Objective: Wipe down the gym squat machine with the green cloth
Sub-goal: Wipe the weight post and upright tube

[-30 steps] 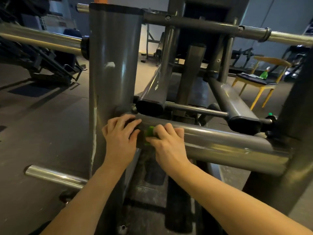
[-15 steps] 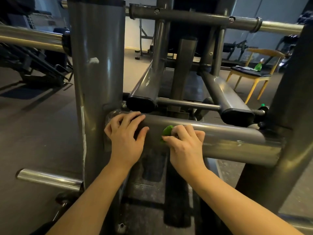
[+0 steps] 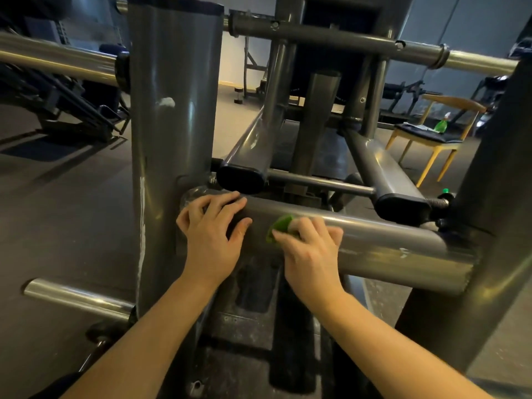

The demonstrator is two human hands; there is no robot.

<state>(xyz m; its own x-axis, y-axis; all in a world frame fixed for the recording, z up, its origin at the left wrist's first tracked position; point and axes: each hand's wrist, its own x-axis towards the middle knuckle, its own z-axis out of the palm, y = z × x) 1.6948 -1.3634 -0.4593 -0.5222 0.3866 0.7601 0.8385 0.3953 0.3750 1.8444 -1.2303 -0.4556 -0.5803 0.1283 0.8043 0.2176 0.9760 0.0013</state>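
Note:
The grey squat machine fills the view, with a thick horizontal crossbar [image 3: 388,240] running between two uprights. My right hand [image 3: 309,249] presses a small green cloth [image 3: 280,226] against the crossbar; its fingers curl over the cloth, and only the cloth's left edge shows. My left hand [image 3: 211,228] rests on the crossbar's left end, fingers spread and loosely bent, close to the left upright [image 3: 172,139]. A gap of bare bar separates the two hands.
Two angled arms with black end caps [image 3: 241,178] hang just above the crossbar. A chrome peg [image 3: 74,296] sticks out low on the left. A yellow-legged chair [image 3: 431,136] with a green spray bottle [image 3: 442,125] stands at the back right. Dark rubber floor lies to the left.
My right hand has slid the green cloth to the right along the crossbar, away from my left hand. My left hand has kept its place on the bar.

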